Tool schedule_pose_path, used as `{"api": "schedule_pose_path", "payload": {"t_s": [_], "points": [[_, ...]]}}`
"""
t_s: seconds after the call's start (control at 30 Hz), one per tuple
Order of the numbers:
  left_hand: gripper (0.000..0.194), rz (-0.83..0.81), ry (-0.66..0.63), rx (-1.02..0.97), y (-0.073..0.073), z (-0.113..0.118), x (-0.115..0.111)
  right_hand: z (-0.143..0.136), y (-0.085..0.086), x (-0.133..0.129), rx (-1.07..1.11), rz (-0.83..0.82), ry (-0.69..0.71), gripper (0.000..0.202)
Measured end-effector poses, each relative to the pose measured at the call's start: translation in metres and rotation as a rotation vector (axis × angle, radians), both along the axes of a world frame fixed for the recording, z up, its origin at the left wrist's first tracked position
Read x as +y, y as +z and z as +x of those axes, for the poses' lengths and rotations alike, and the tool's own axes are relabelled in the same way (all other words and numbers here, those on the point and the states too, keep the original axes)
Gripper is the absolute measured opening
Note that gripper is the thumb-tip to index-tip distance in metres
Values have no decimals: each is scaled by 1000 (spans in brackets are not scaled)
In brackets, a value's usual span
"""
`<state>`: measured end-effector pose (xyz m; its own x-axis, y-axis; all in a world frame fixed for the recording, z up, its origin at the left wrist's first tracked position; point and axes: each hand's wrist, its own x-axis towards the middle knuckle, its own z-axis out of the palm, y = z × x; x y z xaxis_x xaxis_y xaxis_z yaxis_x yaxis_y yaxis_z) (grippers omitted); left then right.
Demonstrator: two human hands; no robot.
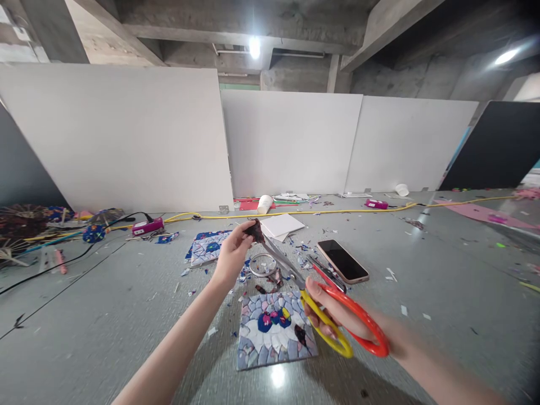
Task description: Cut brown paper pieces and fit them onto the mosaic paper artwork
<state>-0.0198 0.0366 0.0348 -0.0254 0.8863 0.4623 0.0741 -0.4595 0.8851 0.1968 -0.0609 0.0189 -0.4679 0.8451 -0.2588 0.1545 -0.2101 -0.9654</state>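
Note:
My left hand (234, 251) pinches a small dark scrap of fabric (255, 230) above the table. In my right hand (323, 309) are large scissors (291, 270) with one red and one yellow handle loop. Their blades point up and left, with the tips at the dark scrap. Below lies a square mosaic panel (270, 349) of pale blue and white pieces, with dark blue, pink and yellow bits near its middle. A small dark piece (300, 335) sits on its right part.
Behind the panel lie a roll of tape (262, 264), a phone (342, 261), white cards (282, 226), another mosaic (206, 247) and scattered scraps. A yellow cable (291, 213) crosses before white boards (291, 146), near a paper cup (264, 204) and purple power strips (147, 226).

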Motion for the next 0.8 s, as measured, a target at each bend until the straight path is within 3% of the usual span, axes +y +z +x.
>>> {"api": "schedule_pose_path", "payload": {"t_s": [0.4,0.8], "points": [[33,-176,-256,-538,4,8,-6,-18,25,-15,-28,-35,6,44],[30,-298,-284,-728,-2,10,-3,-17,1,-10,-25,88,4,44]]}}
